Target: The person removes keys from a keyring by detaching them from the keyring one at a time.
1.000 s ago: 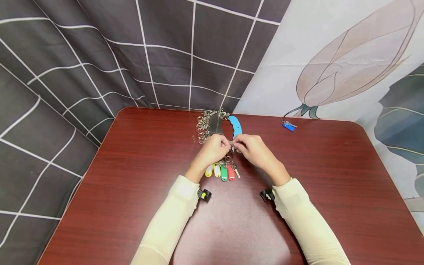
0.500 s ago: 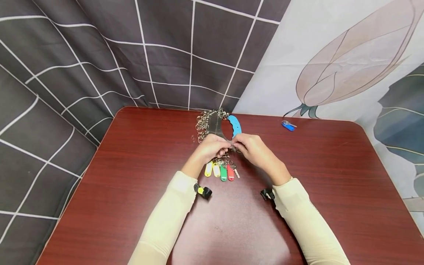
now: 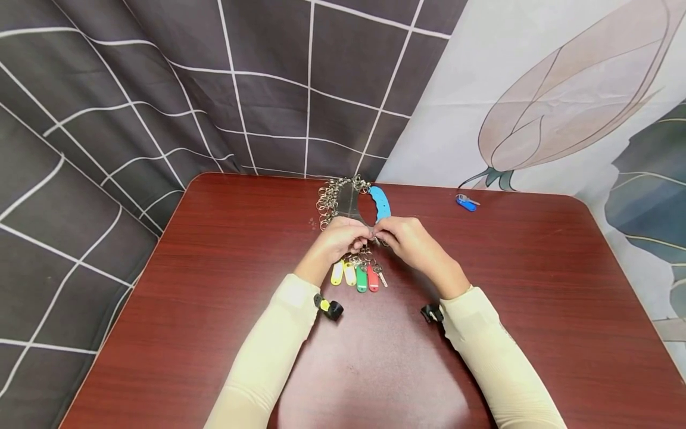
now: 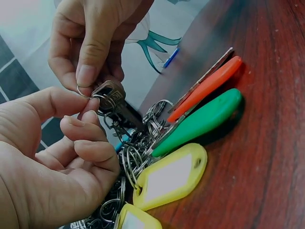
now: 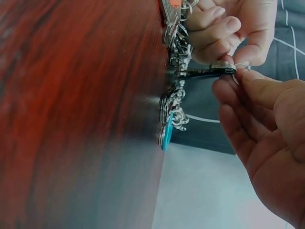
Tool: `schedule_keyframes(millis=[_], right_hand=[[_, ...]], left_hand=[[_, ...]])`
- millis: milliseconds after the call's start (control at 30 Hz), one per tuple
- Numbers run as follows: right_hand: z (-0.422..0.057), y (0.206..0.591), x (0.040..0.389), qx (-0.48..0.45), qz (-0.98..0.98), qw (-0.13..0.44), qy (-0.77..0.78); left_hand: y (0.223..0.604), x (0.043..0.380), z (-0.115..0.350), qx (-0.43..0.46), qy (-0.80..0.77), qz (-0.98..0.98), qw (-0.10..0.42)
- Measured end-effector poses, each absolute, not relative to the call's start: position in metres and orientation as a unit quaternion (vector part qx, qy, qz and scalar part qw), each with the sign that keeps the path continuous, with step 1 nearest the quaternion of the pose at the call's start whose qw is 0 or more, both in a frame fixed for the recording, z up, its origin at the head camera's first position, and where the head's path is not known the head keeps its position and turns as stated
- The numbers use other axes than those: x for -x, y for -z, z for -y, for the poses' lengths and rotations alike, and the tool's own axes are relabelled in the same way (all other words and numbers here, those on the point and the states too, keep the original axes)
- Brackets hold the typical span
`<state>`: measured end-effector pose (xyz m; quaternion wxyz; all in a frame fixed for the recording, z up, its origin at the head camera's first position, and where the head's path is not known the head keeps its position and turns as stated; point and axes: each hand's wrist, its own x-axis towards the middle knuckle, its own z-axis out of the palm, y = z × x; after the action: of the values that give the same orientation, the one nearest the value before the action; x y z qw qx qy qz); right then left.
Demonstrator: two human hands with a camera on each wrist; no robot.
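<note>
Metal ring (image 4: 80, 92), thin, raised between both hands over the far half of the table (image 3: 177, 333). Dark key (image 5: 208, 72), seemingly hung on that ring, blade pointing down toward the table. Left hand (image 3: 339, 239): fingertips pinching at the ring from the left. Right hand (image 3: 409, 241): thumb and finger pinching it from the right. Bunch of rings and clips (image 3: 328, 202): far left of the hands. Blue handle (image 3: 382, 202): just beyond. Near side: two yellow tags (image 3: 350, 275), green tag (image 3: 361, 279), red tag (image 3: 373, 278). Far right, well apart: blue tag (image 3: 466, 204). Step in hand, as judged: working the ring open or joining it; exact stage hidden by fingertips. Called for next, probably: steady left pinch, small right-hand turn.
</note>
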<state>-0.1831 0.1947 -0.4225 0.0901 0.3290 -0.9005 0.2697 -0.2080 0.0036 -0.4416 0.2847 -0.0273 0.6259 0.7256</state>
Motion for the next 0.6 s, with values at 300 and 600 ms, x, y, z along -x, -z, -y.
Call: schedule_keyframes(millis=[300, 600], right_hand=[[-0.193, 0.422, 0.183, -0.303, 0.914, 0.092, -0.255], [-0.192, 0.422, 0.182, -0.272, 0.922, 0.097, -0.258]], left_hand=[[0.438, 0.206, -0.004, -0.006, -0.679, -0.695, 0.237], [0.431, 0.201, -0.002, -0.083, -0.600, -0.781, 0.150]])
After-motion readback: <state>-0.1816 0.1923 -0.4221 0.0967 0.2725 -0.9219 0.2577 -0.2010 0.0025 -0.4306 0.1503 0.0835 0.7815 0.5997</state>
